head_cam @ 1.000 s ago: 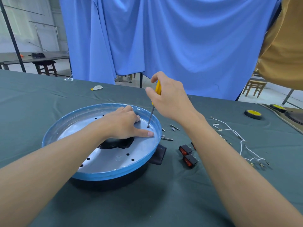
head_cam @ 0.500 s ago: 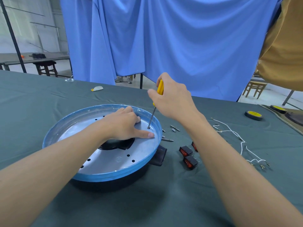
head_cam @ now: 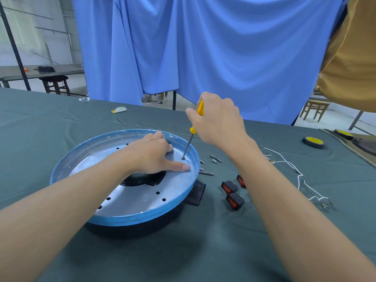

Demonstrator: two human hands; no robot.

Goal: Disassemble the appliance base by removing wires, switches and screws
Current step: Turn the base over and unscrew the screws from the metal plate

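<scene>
The right grip [head_cam: 219, 121] is curling round and half hiding the yellow screwdriver [head_cam: 200, 108], whose tip is sitting on a screw [head_cam: 183, 157] at two o'clock on the appliance base [head_cam: 142, 219], just beside the flat-fingered left grip [head_cam: 152, 157] pressing there.

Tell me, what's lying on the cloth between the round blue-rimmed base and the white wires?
In the head view, loose screws lie nearer the base, and black switches with red faces sit closer to the wires.

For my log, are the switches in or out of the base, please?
Out: three red switches lie on the green cloth, right of the base.
</scene>
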